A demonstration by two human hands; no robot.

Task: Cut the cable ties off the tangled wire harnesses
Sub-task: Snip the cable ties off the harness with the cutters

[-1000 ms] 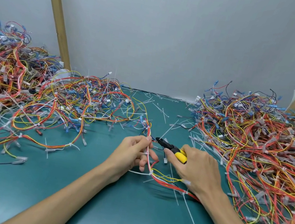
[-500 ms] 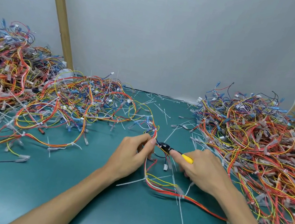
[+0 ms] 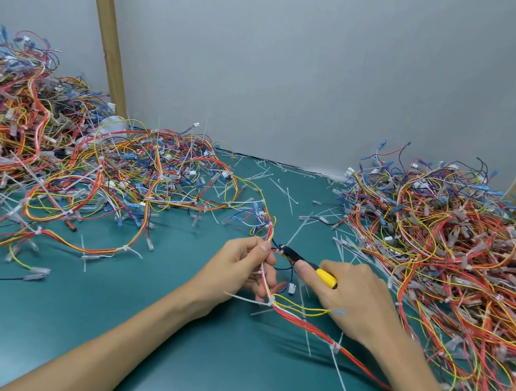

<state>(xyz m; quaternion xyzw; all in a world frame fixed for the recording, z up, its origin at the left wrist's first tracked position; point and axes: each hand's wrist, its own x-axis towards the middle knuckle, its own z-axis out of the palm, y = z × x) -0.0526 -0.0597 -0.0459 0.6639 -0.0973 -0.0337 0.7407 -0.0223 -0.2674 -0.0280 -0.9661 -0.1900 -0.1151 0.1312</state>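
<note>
Far left, heap of wires (image 3: 3, 135): loose, light, likely to snag. Next, left hand (image 3: 237, 270): fingers pinched on the wire harness (image 3: 297, 318), a limp, light bundle at centre. It is probably best held just beside each cable tie (image 3: 271, 303), which looks thin and stiff. Then cutters (image 3: 289, 253): tip at the bundle, yellow handle wrapped by the fingers of the right hand (image 3: 358, 301). A second heap (image 3: 443, 260) crowds the right. The open surface (image 3: 186, 371) lies nearest the person.

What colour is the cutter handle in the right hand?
The cutter handle is yellow; the right hand grips it. Seen in the head view.
</note>
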